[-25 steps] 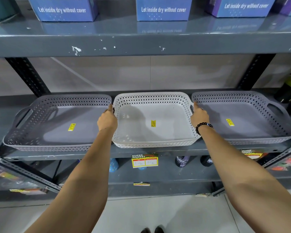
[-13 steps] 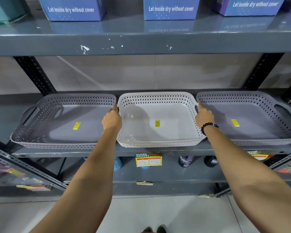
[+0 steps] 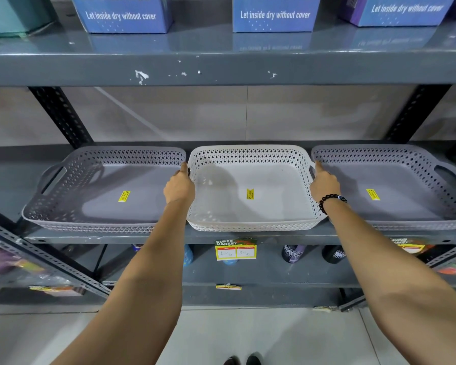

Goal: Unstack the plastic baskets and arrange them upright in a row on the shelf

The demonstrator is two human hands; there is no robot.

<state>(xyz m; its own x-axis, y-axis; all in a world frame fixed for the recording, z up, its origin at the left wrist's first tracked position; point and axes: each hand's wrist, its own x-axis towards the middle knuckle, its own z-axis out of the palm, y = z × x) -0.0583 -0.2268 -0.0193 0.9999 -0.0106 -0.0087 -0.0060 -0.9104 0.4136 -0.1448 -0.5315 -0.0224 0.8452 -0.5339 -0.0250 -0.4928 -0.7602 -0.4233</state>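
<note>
Little shifted since earlier: both hands, left (image 3: pixel 179 186) and right (image 3: pixel 324 183), clasped on white basket (image 3: pixel 250 206) handles.

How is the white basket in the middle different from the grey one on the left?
The white basket is whitish, while the left grey basket is grey. The white basket looks narrower than the grey one. Both hands, left hand and right hand, hold the white basket's side handles; nothing touches the grey one. Both sit flat on the shelf, open side up, with the same diamond-pierced walls and a yellow sticker inside.
</note>
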